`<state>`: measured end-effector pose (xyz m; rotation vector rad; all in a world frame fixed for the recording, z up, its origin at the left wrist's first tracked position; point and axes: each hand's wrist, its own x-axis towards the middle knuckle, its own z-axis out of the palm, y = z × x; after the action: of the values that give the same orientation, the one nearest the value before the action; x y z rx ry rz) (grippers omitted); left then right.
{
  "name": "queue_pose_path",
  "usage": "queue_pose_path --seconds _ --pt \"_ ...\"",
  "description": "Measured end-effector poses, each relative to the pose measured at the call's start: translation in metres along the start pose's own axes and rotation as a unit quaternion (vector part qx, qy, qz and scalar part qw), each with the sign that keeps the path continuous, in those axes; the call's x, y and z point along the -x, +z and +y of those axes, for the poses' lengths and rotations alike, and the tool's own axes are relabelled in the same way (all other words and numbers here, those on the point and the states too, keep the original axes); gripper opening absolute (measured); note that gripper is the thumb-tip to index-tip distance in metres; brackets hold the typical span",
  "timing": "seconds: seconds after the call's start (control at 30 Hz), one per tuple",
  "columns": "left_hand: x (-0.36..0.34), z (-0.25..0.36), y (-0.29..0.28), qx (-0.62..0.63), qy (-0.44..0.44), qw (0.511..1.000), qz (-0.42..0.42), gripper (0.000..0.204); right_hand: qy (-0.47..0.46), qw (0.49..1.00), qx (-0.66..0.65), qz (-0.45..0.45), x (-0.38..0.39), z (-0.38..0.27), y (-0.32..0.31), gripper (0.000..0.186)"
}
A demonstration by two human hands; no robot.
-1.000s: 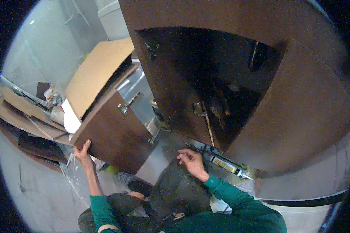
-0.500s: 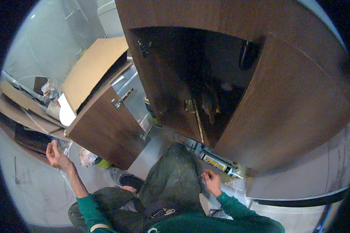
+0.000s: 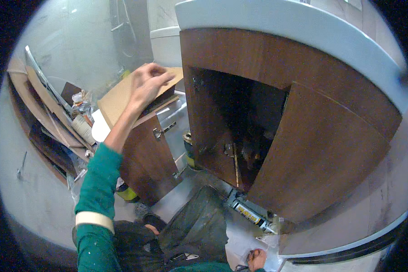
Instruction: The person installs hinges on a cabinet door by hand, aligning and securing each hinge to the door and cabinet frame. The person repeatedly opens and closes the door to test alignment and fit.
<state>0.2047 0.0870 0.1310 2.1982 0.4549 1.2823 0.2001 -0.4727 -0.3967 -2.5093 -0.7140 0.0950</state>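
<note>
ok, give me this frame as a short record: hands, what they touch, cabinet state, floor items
left hand: raised, fingers curled onto the top edge of the left cabinet door
right hand: low at the frame's bottom edge, resting on the floor, holding nothing visible
cabinet: brown vanity under a white countertop, both doors open; right door swung out
cardboard sheet: behind the left door
floor items: caulking gun tube below the cabinet opening; stacked boards at left
interior: dark, contents unclear
</note>
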Motion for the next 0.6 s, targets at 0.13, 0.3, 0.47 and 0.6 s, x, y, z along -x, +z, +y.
queue_pose_path --seconds 0.13,0.3,0.47,0.6 --pt "-0.033 0.006 0.04 -0.046 -0.055 0.994 -0.082 0.049 -0.046 0.998 0.016 0.039 0.017 0.008 0.004 0.027" --pt "-0.051 0.0 0.064 -0.047 -0.097 0.992 -0.063 0.037 0.006 0.99 0.123 0.075 -0.007 0.002 0.039 0.023" --pt "-0.06 -0.011 0.065 -0.203 -0.071 0.976 -0.021 0.032 0.027 0.994 0.099 0.027 -0.024 0.003 0.057 0.025" --pt "-0.063 -0.022 0.063 -0.35 0.091 0.925 -0.115 0.027 0.014 0.99 0.133 0.037 -0.024 -0.006 0.05 0.025"
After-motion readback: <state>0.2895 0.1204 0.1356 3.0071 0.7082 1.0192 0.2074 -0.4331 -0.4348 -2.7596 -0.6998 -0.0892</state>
